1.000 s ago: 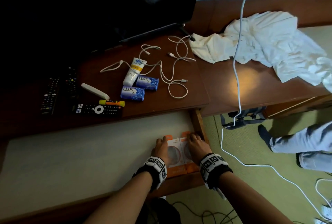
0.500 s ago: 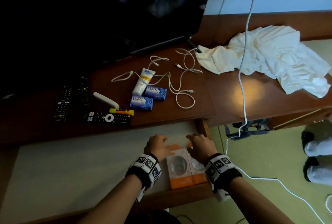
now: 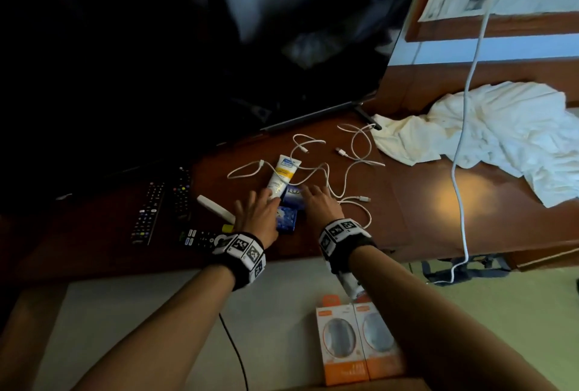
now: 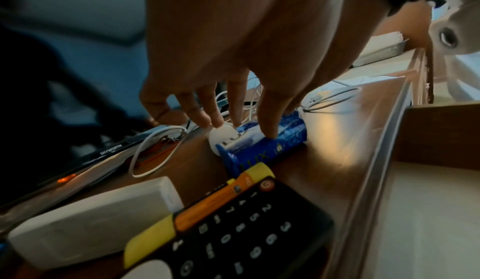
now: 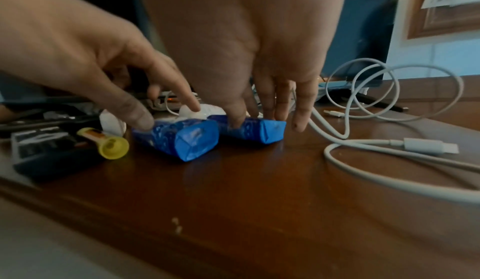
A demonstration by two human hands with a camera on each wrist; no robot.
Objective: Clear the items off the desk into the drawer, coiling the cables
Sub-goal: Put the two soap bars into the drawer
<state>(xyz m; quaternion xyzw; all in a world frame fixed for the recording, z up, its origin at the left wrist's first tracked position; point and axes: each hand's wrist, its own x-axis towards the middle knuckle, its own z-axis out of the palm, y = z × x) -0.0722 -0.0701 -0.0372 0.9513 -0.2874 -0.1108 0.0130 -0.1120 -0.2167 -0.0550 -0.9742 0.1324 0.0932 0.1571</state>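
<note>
We see two blue soap packs on the brown surface [image 3: 360, 234], side by side and touching. The near soap pack [image 3: 286, 221] is shiny blue with white marks and folded ends. The far soap pack [image 3: 294, 195] looks the same. Our left hand [image 3: 255, 213] is on the near soap pack: its thumb [image 5: 135, 115] presses the pack's side and a finger touches the white cap [image 4: 223, 137] of the cream tube [image 3: 282, 176] just behind. This grip is spread, fingers mostly straight. Our right hand [image 3: 318, 202] has straight fingers too, tips down on the far soap pack.

We count one cream tube, white with a yellow band. Two or more white cables [image 3: 344, 171] lie in loose loops behind and to the right of the soap packs. Left of the soap packs are one yellow and orange marker [image 5: 103, 141], one white bar [image 3: 214, 209] and three black remotes [image 3: 147, 212].

In the open drawer [image 3: 141, 312], nearer to us than the soap packs, stand two orange and white boxes [image 3: 357, 343].
</note>
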